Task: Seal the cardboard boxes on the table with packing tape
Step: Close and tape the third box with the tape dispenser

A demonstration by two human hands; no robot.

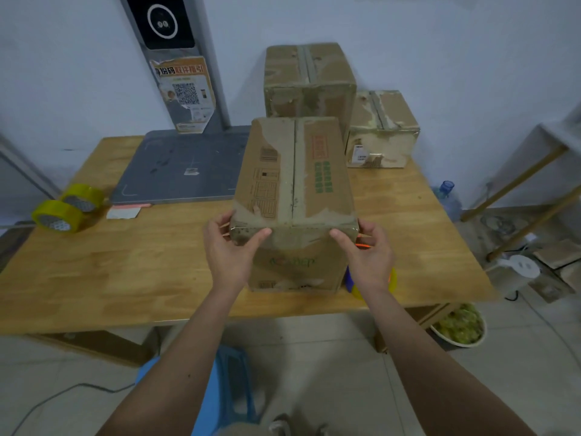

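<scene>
A tall cardboard box (294,190) stands near the front edge of the wooden table (125,265), its top flaps closed along a middle seam. My left hand (231,250) grips its near left top corner and my right hand (367,254) grips its near right top corner. Behind it stand a large taped box (308,80) and a smaller taped box (382,130) to its right. Two yellow tape rolls (67,209) lie at the table's left edge. A blue and yellow tape dispenser (352,283) is partly hidden behind my right wrist.
A grey flat scale platform (182,168) with an upright post (179,61) sits at the back left. A blue stool (232,382) is below me. A bowl of greenish food (460,325) and a water jug (448,196) are on the floor to the right, beside a shelf frame (531,190).
</scene>
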